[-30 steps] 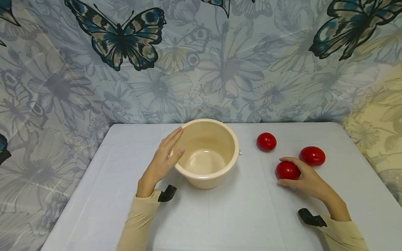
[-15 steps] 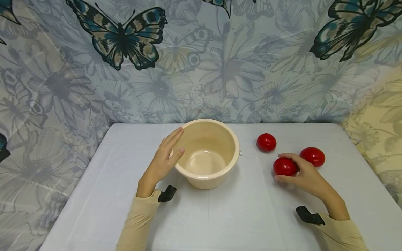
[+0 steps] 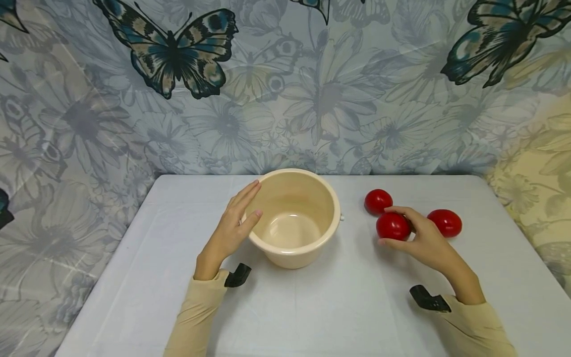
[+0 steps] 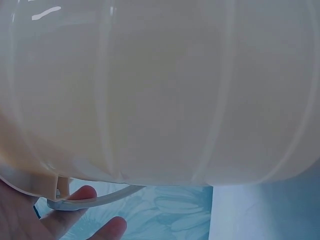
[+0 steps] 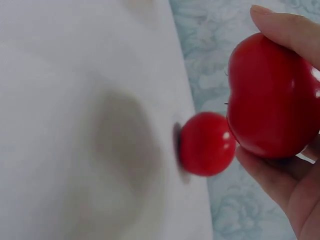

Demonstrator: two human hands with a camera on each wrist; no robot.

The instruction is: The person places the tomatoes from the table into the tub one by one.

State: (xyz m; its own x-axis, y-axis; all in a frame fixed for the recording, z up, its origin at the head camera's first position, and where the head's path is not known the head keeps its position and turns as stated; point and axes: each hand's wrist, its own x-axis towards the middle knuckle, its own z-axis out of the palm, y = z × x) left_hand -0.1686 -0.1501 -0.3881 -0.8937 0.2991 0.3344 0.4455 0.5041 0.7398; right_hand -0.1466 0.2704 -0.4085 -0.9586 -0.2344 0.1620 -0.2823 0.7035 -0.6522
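Observation:
A cream plastic bucket [image 3: 292, 255] stands upright at the table's middle, its inside bare. My left hand [image 3: 227, 225] rests against its left rim with the fingers fairly straight. In the left wrist view the bucket's ribbed wall [image 4: 160, 100] fills most of the picture, and the fingers show near a pale handle [image 4: 100, 202]. To the right of the bucket, my right hand [image 3: 421, 238] holds a shiny red tomato [image 3: 393, 226] between thumb and fingers, raised off the table. A second tomato [image 3: 378, 202] lies just behind it, a third [image 3: 444, 222] to the right of the hand.
A white cloth covers the table [image 3: 339, 307]. Behind it hangs a butterfly-and-flower patterned fabric [image 3: 285, 114], close to the table's back edge. Black wrist-worn devices sit at both cuffs.
My right hand has lifted the tomato and carried it leftward and back, nearer the bucket. The left hand and the bucket have stayed put.

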